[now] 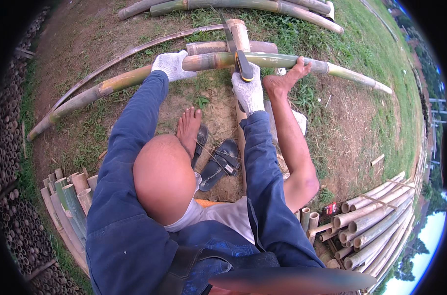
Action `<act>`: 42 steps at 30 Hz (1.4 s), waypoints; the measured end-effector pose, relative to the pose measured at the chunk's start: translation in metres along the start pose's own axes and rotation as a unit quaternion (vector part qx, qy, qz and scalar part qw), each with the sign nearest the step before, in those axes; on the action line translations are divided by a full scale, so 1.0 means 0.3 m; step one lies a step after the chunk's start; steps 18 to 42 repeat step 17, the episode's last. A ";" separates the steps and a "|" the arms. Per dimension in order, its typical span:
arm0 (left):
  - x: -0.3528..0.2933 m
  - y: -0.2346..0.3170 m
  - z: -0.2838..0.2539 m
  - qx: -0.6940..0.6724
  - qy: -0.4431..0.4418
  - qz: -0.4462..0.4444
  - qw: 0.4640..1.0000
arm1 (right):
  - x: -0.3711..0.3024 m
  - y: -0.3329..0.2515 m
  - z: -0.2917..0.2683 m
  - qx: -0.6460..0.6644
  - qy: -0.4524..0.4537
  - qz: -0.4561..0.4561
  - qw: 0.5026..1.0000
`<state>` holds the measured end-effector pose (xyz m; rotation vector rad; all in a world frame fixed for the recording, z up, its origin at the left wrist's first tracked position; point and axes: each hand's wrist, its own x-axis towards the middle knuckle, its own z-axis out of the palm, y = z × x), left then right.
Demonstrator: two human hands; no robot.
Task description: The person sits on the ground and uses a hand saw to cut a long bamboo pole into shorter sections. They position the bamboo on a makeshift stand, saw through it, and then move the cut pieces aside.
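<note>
A long bamboo pole, green and brown, lies crosswise in front of me. My left hand, in a white knitted glove, is wrapped round it left of the middle. My right hand, gloved too, grips the black and yellow handle of a handsaw. The saw's blade points away from me and crosses the pole where it passes over a bamboo support. My bare right foot presses on the pole, right of the saw. Whether the teeth are in the bamboo, I cannot tell.
Black sandals lie near my bare left foot. Cut bamboo is stacked at the lower right and lower left. More poles lie at the far side, and a thin curved strip lies behind the held pole.
</note>
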<state>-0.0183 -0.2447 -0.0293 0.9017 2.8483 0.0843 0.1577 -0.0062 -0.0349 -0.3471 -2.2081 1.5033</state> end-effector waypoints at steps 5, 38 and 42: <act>0.007 -0.015 0.040 -0.005 0.005 0.011 1.000 | -0.659 -0.126 -0.234 -0.133 0.004 -0.011 0.991; 0.006 -0.003 0.027 0.007 0.010 -0.008 1.000 | 0.002 0.093 -0.003 -0.087 -0.023 -0.041 0.995; 0.006 -0.003 0.027 0.007 0.010 -0.008 1.000 | 0.002 0.093 -0.003 -0.087 -0.023 -0.041 0.995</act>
